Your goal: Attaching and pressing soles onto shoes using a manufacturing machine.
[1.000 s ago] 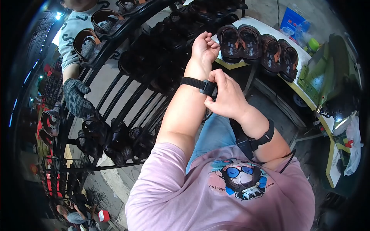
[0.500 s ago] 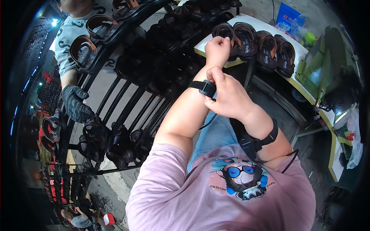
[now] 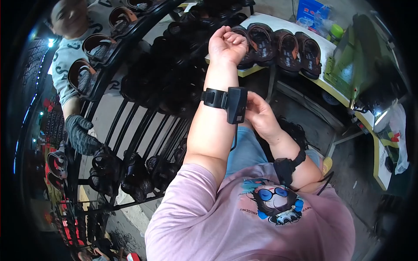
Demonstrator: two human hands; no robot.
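My left hand (image 3: 228, 47) is raised with its fingers curled over the palm and nothing in them, in front of the nearest sandals. Around that forearm runs a black strap (image 3: 213, 98) carrying a black box (image 3: 236, 105) with a cable hanging from it. The bent fingers of my right hand (image 3: 261, 115) are at the box's right edge, their tips partly hidden behind it. Another black strapped box (image 3: 285, 168) sits on my right forearm. Dark brown sandals (image 3: 287, 50) stand in a row just beyond my hands.
A white worktable (image 3: 278, 22) bears the sandals, a blue package (image 3: 311, 13) and a green-capped bottle (image 3: 336, 31). On the right stands a green machine (image 3: 361, 56). A black rack (image 3: 124, 130) holds many sandals; a co-worker's gloved hand (image 3: 82, 135) reaches to it at left.
My left forearm has turned, bringing the palm up and the box into sight. My right hand has shifted from the strap to the box's right side. The view has tilted slightly.
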